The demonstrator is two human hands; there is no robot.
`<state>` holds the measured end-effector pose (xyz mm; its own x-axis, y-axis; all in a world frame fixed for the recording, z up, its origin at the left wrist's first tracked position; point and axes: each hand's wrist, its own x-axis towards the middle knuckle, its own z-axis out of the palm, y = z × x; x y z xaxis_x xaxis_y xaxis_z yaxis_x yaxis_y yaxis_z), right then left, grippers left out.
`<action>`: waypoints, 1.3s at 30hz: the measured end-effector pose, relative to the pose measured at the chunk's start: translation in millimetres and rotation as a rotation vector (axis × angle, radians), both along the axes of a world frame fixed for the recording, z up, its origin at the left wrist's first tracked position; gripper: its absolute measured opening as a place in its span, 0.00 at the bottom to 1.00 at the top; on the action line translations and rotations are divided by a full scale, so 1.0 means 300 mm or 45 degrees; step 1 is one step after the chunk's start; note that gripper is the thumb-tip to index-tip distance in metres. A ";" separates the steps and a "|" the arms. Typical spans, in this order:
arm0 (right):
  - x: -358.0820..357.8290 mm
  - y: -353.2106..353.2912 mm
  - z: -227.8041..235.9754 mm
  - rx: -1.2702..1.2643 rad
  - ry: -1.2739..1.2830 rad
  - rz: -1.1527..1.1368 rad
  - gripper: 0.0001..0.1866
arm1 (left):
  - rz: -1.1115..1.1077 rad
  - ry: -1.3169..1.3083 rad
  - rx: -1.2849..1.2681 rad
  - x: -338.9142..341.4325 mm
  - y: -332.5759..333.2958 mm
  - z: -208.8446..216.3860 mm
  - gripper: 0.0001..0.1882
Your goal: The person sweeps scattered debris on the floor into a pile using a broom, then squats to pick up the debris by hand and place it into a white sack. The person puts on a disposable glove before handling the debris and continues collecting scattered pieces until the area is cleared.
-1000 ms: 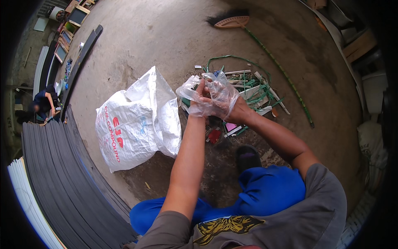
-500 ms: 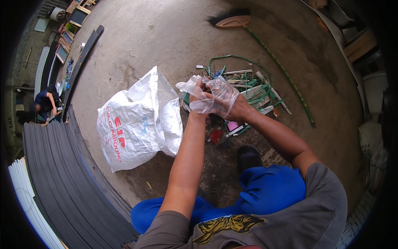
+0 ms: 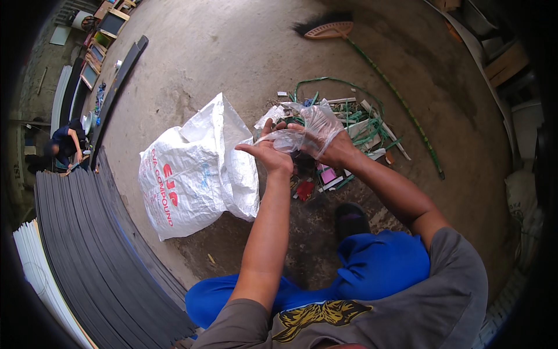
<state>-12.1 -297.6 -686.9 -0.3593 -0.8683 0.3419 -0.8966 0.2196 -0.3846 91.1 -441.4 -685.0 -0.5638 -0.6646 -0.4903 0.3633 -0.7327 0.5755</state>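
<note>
Clear thin plastic covers my right hand (image 3: pixel 332 144) like a disposable glove. Its fingers are partly hidden by the film and seem closed on a second, loose clear plastic glove (image 3: pixel 285 140), which droops across my left palm. Bare and palm up, my left hand (image 3: pixel 272 156) has its thumb stretched out to the left and its fingers apart. Both hands hover over a heap of scraps (image 3: pixel 369 131) with green plastic straps, pale strips and bits of paper. Left of them, a white woven sack (image 3: pixel 189 174) with red print stands slumped on the floor, its mouth toward the heap.
Beyond the heap lies a broom (image 3: pixel 328 30) with a green handle (image 3: pixel 401 96). Long dark strips (image 3: pixel 110 244) are stacked at the left, and a dark beam (image 3: pixel 119 93) lies farther off. Another person (image 3: pixel 67 142) crouches at the far left. My sandalled foot (image 3: pixel 351 220) is below the heap.
My left hand has opened, thumb swung out to the left, and come slightly nearer to me. The loose plastic that was around its fingers now lies over the palm.
</note>
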 end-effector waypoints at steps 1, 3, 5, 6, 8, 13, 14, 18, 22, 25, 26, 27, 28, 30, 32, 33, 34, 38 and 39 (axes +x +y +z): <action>0.000 0.000 -0.002 0.023 -0.003 -0.015 0.33 | 0.032 0.008 0.043 0.001 0.009 -0.022 0.65; 0.003 -0.006 -0.002 0.062 -0.009 -0.039 0.33 | 0.103 0.024 0.124 0.010 0.027 -0.075 0.61; 0.009 -0.009 -0.024 0.033 -0.085 -0.063 0.33 | -0.069 -0.067 0.129 0.034 0.080 -0.105 0.49; 0.012 -0.010 -0.043 0.020 -0.122 -0.076 0.33 | -0.155 -0.113 0.132 0.051 0.112 -0.117 0.43; -0.007 -0.035 -0.140 -0.203 -0.476 0.024 0.34 | -0.344 -0.084 -0.282 0.094 0.162 -0.227 0.29; 0.004 -0.050 -0.120 -0.507 -2.391 -0.342 0.39 | -0.657 -0.253 -1.312 0.096 0.306 -0.216 0.22; -0.019 -0.049 -0.118 -0.469 -2.404 -0.332 0.41 | -0.592 -0.310 -1.443 0.078 0.314 -0.193 0.21; -0.058 -0.019 -0.084 -0.750 -2.478 -0.375 0.40 | -0.511 -0.450 -1.832 0.029 0.324 -0.097 0.19; -0.094 -0.005 -0.091 -0.931 -2.561 -0.289 0.38 | -0.518 -0.444 -1.848 -0.007 0.319 -0.070 0.15; -0.094 0.004 -0.066 -1.032 -2.603 -0.212 0.37 | -0.526 -0.458 -1.863 -0.026 0.304 -0.061 0.12; -0.090 0.006 -0.059 -1.055 -2.586 -0.218 0.37 | -0.518 -0.460 -1.865 -0.034 0.298 -0.064 0.11; -0.087 0.006 -0.055 -1.078 -2.570 -0.223 0.37 | -0.510 -0.462 -1.868 -0.042 0.292 -0.070 0.10; -0.096 0.008 -0.073 -1.111 -2.577 -0.061 0.35 | -0.489 -0.482 -1.927 -0.047 0.288 -0.082 0.10; -0.118 0.007 -0.098 -1.171 -2.569 0.182 0.37 | -0.442 -0.523 -2.045 -0.060 0.282 -0.108 0.09; -0.122 -0.001 -0.100 -1.226 -2.556 0.257 0.39 | -0.448 -0.565 -2.033 -0.069 0.280 -0.123 0.10; -0.120 -0.003 -0.093 -1.245 -2.572 0.242 0.38 | -0.452 -0.588 -2.026 -0.070 0.279 -0.126 0.10; -0.117 -0.007 -0.086 -1.264 -2.589 0.226 0.37 | -0.438 -0.572 -1.962 -0.066 0.284 -0.128 0.10; -0.129 0.007 -0.079 -1.290 -2.604 0.094 0.37 | -0.428 -0.485 -1.844 -0.078 0.302 -0.046 0.12; -0.133 0.012 -0.083 -1.297 -2.581 0.071 0.37 | -0.432 -0.462 -1.850 -0.085 0.294 -0.038 0.12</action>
